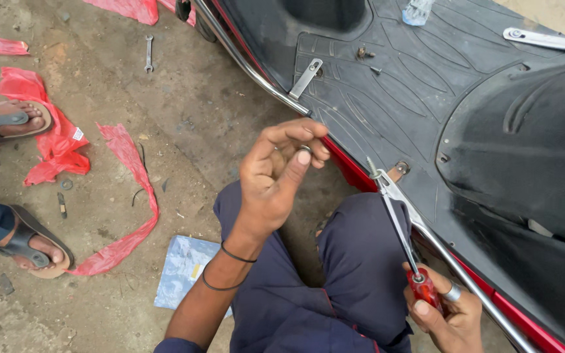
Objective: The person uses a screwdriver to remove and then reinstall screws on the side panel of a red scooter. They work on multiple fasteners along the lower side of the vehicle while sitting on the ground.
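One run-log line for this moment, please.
left hand: pinches small metal washer | right hand: holds red-handled screwdriver, tip at black scooter floorboard bracket

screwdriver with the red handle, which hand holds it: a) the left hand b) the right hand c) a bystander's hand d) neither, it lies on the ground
b: the right hand grips the red handle of the screwdriver, whose tip meets a screw at a bracket on the scooter footboard, while the left hand pinches a small washer.
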`<state>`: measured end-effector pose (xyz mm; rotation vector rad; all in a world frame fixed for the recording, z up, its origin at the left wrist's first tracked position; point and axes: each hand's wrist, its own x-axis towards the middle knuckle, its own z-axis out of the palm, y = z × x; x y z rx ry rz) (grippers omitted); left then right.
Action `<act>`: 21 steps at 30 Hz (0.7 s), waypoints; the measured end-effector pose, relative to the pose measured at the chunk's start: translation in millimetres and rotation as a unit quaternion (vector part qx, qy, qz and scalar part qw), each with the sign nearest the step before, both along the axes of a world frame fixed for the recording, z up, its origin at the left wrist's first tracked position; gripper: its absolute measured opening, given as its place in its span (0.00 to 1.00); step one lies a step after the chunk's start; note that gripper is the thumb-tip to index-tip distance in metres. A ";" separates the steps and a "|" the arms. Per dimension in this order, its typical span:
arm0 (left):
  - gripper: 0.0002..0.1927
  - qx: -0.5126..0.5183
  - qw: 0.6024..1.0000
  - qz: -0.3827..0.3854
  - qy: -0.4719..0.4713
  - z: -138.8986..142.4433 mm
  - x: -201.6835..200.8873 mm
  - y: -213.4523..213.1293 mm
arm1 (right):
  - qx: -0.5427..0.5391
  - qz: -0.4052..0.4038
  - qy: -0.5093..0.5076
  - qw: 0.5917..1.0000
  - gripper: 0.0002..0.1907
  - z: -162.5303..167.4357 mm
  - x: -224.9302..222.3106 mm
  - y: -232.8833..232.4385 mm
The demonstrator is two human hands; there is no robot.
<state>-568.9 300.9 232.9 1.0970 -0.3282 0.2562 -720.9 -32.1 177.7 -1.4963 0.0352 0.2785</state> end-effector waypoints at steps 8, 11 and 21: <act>0.20 -0.057 0.994 0.047 0.078 26.8 -0.8 -16.3 | -0.089 -0.041 0.065 0.993 0.29 1.9 -10.3 -10.7; 0.17 -0.060 0.990 0.075 0.106 31.9 0.0 -22.2 | -0.128 -0.044 0.073 0.988 0.29 2.8 -13.0 -9.4; 0.15 0.004 0.992 0.088 0.094 46.5 -16.6 -37.9 | -0.154 -0.042 0.087 0.983 0.30 2.4 -14.8 -8.7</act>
